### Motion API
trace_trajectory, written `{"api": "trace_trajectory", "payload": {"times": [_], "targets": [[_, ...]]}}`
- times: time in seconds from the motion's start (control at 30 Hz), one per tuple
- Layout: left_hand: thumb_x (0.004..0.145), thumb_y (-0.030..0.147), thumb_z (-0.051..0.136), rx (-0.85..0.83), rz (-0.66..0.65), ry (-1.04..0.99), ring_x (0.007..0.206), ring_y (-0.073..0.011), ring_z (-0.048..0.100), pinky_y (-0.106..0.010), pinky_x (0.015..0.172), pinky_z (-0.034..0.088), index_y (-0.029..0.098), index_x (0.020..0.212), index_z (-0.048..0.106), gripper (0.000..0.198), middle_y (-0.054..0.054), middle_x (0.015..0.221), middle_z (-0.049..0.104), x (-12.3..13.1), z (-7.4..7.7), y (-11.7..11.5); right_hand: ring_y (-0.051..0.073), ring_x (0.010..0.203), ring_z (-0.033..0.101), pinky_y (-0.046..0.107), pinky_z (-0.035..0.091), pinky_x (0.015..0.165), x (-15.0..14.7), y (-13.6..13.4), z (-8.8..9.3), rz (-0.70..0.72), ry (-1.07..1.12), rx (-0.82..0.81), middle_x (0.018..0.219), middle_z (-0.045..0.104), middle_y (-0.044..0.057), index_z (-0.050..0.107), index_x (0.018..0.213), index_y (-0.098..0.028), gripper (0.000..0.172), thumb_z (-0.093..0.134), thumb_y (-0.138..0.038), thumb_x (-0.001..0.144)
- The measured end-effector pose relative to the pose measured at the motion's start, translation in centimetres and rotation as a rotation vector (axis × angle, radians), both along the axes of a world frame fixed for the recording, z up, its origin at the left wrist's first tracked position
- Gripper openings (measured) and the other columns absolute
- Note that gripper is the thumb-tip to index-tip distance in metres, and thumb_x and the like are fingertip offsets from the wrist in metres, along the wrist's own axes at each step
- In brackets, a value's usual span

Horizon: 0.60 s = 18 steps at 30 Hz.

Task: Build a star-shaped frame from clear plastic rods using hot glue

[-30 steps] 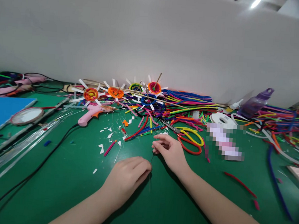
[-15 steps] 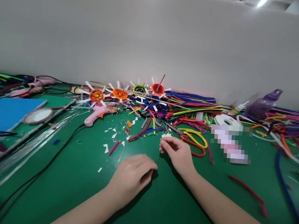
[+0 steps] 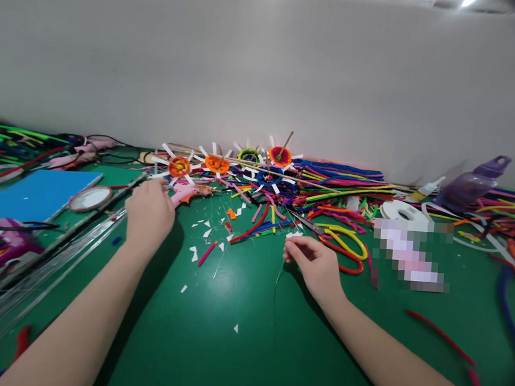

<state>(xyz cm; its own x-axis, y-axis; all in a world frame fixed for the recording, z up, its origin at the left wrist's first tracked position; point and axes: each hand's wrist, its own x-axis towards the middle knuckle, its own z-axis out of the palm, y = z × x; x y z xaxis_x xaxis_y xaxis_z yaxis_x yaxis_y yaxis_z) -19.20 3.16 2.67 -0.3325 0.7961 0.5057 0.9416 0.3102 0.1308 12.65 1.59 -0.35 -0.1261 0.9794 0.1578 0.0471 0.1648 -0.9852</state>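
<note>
My left hand (image 3: 149, 213) has reached out over the pink glue gun (image 3: 182, 192) on the green table (image 3: 229, 344); its fingers curl down onto the gun's handle, which it mostly hides. My right hand (image 3: 313, 264) rests on the table with thumb and fingers pinched on a thin wire (image 3: 278, 277) that trails toward me. Scissors with yellow and red handles (image 3: 340, 243) lie just right of that hand. Several pinwheel-like pieces (image 3: 215, 164) made of coloured coils and white strips sit behind the glue gun.
A pile of coloured pipe cleaners (image 3: 337, 184) lines the white wall. A white tape roll (image 3: 399, 211) and purple bottle (image 3: 472, 183) stand at the right. A blue sheet (image 3: 28, 191), round mirror (image 3: 90, 198), clear rods (image 3: 45, 254) and black cable lie left. Paper scraps dot the middle.
My left hand left the wire near the middle and moved up and left to the pink glue gun. My right hand stayed pinched on the wire. The view shifted slightly left.
</note>
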Motion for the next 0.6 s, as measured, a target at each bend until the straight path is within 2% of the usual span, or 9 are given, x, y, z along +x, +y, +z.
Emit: {"api": "trace_trajectory", "payload": {"times": [0.1, 0.23, 0.43, 0.6], "targets": [[0.090, 0.032, 0.024, -0.109, 0.059, 0.001, 0.105, -0.0352, 0.053, -0.047, 0.080, 0.043, 0.008, 0.106, 0.056, 0.043, -0.020, 0.107, 0.059, -2.1, -0.9, 0.8, 0.014, 0.061, 0.063, 0.029, 0.054, 0.061, 0.0, 0.1, 0.0, 0.012, 0.003, -0.018, 0.067, 0.066, 0.002, 0.068, 0.083, -0.018, 0.020, 0.066, -0.037, 0.077], [0.088, 0.040, 0.028, -0.220, 0.070, -0.026, 0.096, -0.0368, 0.058, -0.051, 0.077, 0.043, 0.010, 0.090, 0.063, 0.046, -0.023, 0.099, 0.063, -2.7, -1.7, 1.9, 0.015, 0.061, 0.062, 0.030, 0.054, 0.062, 0.0, 0.2, -0.2, 0.022, -0.013, -0.024, 0.068, 0.066, 0.003, 0.067, 0.084, -0.017, 0.022, 0.065, -0.038, 0.077], [0.087, 0.044, 0.028, -0.320, 0.037, -0.071, 0.096, -0.0399, 0.059, -0.054, 0.076, 0.044, 0.011, 0.094, 0.063, 0.049, -0.023, 0.103, 0.063, -3.2, -2.3, 3.6, 0.014, 0.060, 0.062, 0.030, 0.054, 0.062, 0.0, 0.2, -0.4, 0.024, -0.021, -0.029, 0.067, 0.066, 0.002, 0.067, 0.084, -0.018, 0.020, 0.065, -0.037, 0.077], [0.088, 0.040, 0.025, -0.316, 0.040, -0.077, 0.097, -0.0404, 0.058, -0.052, 0.076, 0.045, 0.007, 0.099, 0.060, 0.049, -0.025, 0.104, 0.060, -3.1, -2.8, 3.9, 0.015, 0.060, 0.062, 0.030, 0.053, 0.061, 0.0, 0.2, -0.2, 0.024, -0.030, -0.030, 0.068, 0.066, 0.002, 0.067, 0.085, -0.018, 0.022, 0.064, -0.038, 0.078]]}}
